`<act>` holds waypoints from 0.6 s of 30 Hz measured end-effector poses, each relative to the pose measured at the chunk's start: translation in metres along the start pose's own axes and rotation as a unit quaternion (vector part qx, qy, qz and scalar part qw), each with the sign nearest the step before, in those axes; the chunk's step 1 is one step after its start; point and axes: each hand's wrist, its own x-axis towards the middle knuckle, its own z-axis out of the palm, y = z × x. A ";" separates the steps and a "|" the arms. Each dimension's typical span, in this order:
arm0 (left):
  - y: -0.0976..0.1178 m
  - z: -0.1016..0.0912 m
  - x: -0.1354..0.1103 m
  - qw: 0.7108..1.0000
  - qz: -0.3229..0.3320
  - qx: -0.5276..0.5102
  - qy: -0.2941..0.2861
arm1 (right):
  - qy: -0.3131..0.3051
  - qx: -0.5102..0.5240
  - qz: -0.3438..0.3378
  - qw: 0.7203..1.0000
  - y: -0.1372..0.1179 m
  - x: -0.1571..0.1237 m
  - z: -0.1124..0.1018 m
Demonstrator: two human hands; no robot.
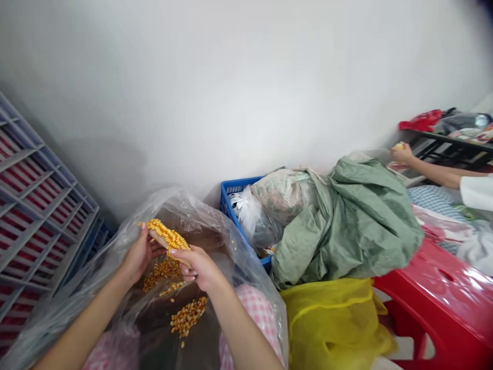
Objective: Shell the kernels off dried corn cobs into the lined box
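A yellow corn cob [169, 240], part of its side stripped of kernels, is held over a large clear plastic bag [246, 262]. My left hand [140, 254] grips its upper left end, with the thumb on top. At the lower right end, my right hand [198, 267] is closed around the cob. Loose corn kernels [188, 316] lie in heaps inside the bag below both hands, and a few are scattered apart from the heaps.
Stacked plastic crates [42, 205] stand at the left. Right of the bag are a blue basket [227, 200], a green sack [354, 226], a yellow mesh bag [335, 324] and a red stool [454, 288]. Another person's hand [402, 153] holds something small at far right.
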 end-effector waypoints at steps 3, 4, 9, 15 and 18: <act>-0.004 -0.004 0.007 1.000 0.016 -0.011 0.016 | 0.013 0.006 -0.002 1.000 0.004 0.006 0.008; -0.004 -0.005 0.008 0.999 0.027 -0.019 0.029 | 0.013 0.009 -0.006 1.000 0.006 0.007 0.011; -0.004 -0.004 0.001 0.994 0.043 -0.076 0.062 | 0.023 0.027 0.000 0.999 0.013 0.003 0.020; -0.006 -0.002 -0.014 0.987 0.060 -0.146 0.013 | -0.002 0.106 0.029 0.994 0.016 -0.007 0.025; -0.005 -0.008 -0.016 0.986 -0.010 -0.164 -0.033 | 0.021 0.133 0.045 0.990 0.021 -0.010 0.028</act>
